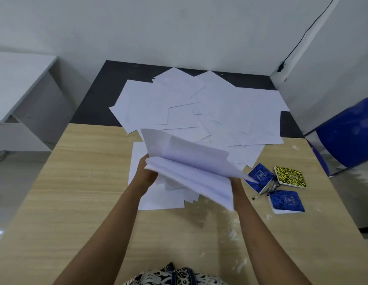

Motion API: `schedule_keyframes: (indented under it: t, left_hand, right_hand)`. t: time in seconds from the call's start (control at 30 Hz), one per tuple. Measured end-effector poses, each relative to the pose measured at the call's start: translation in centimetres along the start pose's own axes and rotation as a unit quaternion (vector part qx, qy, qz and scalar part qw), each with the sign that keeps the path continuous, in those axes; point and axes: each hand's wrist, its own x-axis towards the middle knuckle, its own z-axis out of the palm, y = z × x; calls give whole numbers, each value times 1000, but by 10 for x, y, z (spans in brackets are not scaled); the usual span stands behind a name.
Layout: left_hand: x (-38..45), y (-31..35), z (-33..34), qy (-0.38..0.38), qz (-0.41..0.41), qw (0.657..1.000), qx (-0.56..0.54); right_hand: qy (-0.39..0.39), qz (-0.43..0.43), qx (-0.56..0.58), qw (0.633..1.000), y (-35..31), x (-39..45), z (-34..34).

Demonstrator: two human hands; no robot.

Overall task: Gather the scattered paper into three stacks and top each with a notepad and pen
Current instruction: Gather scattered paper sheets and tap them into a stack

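A pale wood-grain table (76, 182) meets a dark tabletop (96, 95) against a plain white wall (179, 27). A grey desk (18, 83) stands left, 1 blue chair (347, 136) right, and a black cable (302, 36) runs down the wall.

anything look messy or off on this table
Yes: loose sheets sprawl at crossed angles across the table's far half. The bundle held in both hands is fanned, not squared.
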Motion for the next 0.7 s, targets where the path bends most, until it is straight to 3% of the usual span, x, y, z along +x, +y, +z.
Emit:
schedule_keyframes:
  t: [0.1,0.2,0.27,0.37,0.7]
  left_hand:
    - [-6,-10,2,12,-25,1000,2]
    - [-10,-11,3,17,-16,1000,14]
    - [-16,-2,9,0,23,1000,20]
    - [-24,7,17,-13,46,999,27]
    - [-35,5,30,26,66,997,-28]
  right_hand:
    - [-6,-64,-13,998,11,0,-2]
    - [61,-19,-9,998,20,-4,-5]
    - [103,-37,-46,993,20,-1,-7]
    - [112,-58,-114,986,13,-1,-3]
    - [134,-104,-122,978,4,-12,4]
